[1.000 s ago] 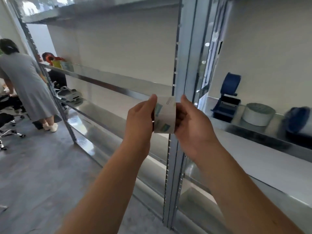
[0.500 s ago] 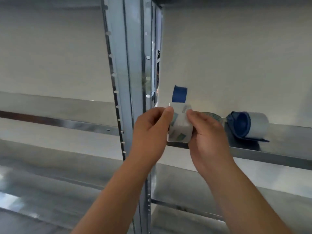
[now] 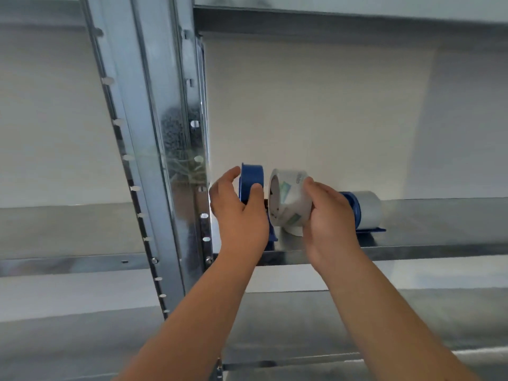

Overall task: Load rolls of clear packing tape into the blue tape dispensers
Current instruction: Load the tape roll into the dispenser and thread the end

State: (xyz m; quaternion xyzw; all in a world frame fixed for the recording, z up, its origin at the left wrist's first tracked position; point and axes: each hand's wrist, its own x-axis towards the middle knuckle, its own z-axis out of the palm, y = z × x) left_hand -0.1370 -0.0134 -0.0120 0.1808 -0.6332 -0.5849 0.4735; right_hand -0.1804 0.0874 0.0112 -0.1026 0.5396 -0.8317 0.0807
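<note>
A blue tape dispenser (image 3: 252, 179) stands upright at the left end of the metal shelf (image 3: 428, 250). My left hand (image 3: 238, 213) grips it from the front, thumb across its round hub. My right hand (image 3: 327, 213) holds a roll of clear packing tape (image 3: 288, 199) with a printed label, tilted, its open core facing the dispenser and a small gap between them. Behind my right hand lies a second blue dispenser (image 3: 354, 206) on its side with a clear roll (image 3: 369, 211) on it.
A grey steel upright (image 3: 167, 149) with slot holes stands just left of the dispenser. A shelf board runs overhead (image 3: 343, 22) and a lower shelf (image 3: 384, 320) lies beneath my forearms. A white wall backs the shelf.
Both hands moved forward to the shelf. My left hand let go of the roll and took hold of the blue dispenser; my right hand now carries the roll alone, turned toward the dispenser.
</note>
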